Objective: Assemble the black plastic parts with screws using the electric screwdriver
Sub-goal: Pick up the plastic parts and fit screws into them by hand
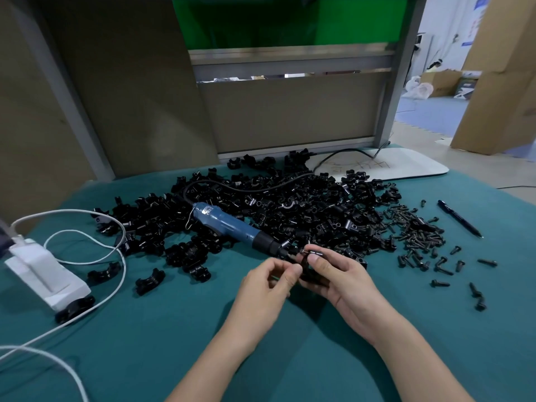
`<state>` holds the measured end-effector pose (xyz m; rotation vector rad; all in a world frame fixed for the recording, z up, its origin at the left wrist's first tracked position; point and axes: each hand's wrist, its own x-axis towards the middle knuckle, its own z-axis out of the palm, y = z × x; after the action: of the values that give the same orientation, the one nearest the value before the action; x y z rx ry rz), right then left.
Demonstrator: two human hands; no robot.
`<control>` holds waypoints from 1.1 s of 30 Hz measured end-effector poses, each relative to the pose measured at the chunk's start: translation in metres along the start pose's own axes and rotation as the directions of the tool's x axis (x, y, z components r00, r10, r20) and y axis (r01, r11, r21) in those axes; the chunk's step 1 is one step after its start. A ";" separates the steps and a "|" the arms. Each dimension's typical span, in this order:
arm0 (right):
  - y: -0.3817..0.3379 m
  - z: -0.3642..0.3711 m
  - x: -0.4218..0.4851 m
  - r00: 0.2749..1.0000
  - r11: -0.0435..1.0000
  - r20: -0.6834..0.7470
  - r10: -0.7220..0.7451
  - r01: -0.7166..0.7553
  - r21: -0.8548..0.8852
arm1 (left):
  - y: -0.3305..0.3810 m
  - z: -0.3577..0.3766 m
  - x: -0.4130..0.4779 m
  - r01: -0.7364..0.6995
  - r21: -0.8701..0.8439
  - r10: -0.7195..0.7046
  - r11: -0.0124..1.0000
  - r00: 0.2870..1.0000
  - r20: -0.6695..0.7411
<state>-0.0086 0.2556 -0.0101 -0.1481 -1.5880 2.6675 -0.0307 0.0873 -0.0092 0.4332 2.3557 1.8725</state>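
The left forearm (220, 352) and right forearm (406, 343) are uncovered from the lower edge of the view to the wrists. The left hand (266, 281) and right hand (342, 281) are bare too, with slim fingers and short, trimmed nails.

A teal tablecloth (145, 358) meets brown panels (130, 82) in a grey frame (290, 65). Beyond — a green backdrop (261, 21), cardboard boxes (499, 82), blue floor (429, 111).

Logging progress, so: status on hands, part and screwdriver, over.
Left hand and right hand both pinch one black plastic part. Electric screwdriver lies unheld on parts pile. Nothing in the way.
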 end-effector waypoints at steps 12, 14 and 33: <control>0.001 0.001 -0.001 1.000 1.000 0.010 0.004 -0.004 -0.001 | 0.006 -0.004 -0.005 -0.170 0.177 0.161 0.969 0.985 0.066; 0.001 0.002 0.000 1.000 1.000 0.012 0.002 -0.002 -0.007 | 0.006 -0.004 -0.005 -0.144 0.133 0.140 0.981 0.989 0.042; 0.002 0.000 -0.005 0.992 0.956 0.092 -0.085 0.108 -0.274 | 0.002 -0.013 0.000 -0.050 0.203 0.020 0.978 0.989 0.147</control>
<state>-0.0036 0.2545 -0.0120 0.0298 -1.9363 2.3935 -0.0337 0.0756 -0.0043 0.6122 2.4671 1.5563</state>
